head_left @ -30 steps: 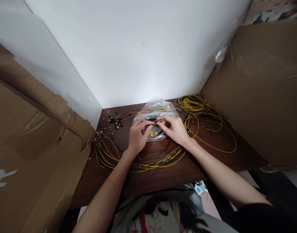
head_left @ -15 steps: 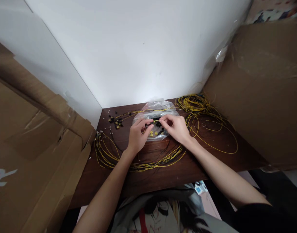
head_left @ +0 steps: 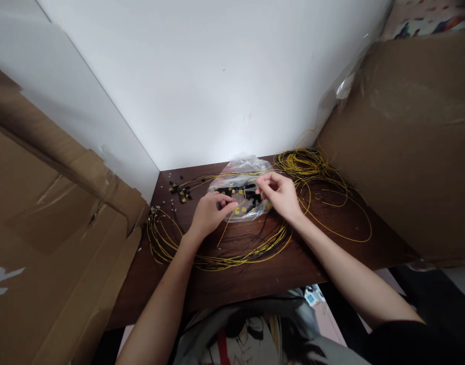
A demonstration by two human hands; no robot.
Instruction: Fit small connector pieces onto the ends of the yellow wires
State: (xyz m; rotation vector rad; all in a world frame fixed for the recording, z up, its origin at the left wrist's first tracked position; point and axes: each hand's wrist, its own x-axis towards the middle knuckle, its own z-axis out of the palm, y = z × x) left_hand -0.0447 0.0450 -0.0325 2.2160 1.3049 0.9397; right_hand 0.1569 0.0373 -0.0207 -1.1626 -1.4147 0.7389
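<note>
Work looks mid-course; going left to right. At far left, a cardboard box (head_left: 46, 228) borders the counter (head_left: 217, 289). Next to it, a cluster of black-and-yellow pieces (head_left: 184, 193) lies on the wood, yellow leads running from it toward the right; would call these the handled ones, though whether each piece is fixed to a lead is too small to see. Nearer the person, a cable bundle (head_left: 232, 264) sweeps in a wide arc, its left ends bunched near the box; how much of it is worked, unclear. Centre: clear plastic bag (head_left: 242, 165) lying flat, black pieces and a few loose yellow pieces (head_left: 243, 209) over it; probably part of what remains. At right, a tangled yellow coil (head_left: 304, 162), by the look of it not sorted.

Fingers. Left hand (head_left: 209, 213) over the bag's left edge: thumb and index a little apart, tips right at a yellow strand (head_left: 224, 232); touching or lightly gripping, can't make out which. Right hand (head_left: 283, 197) over the bag's right side: thumb and index appear pinched together on the strand's upper part, remaining fingers curled. Strand's lower end slants free past the bag's front edge, down toward the bundle.
</note>
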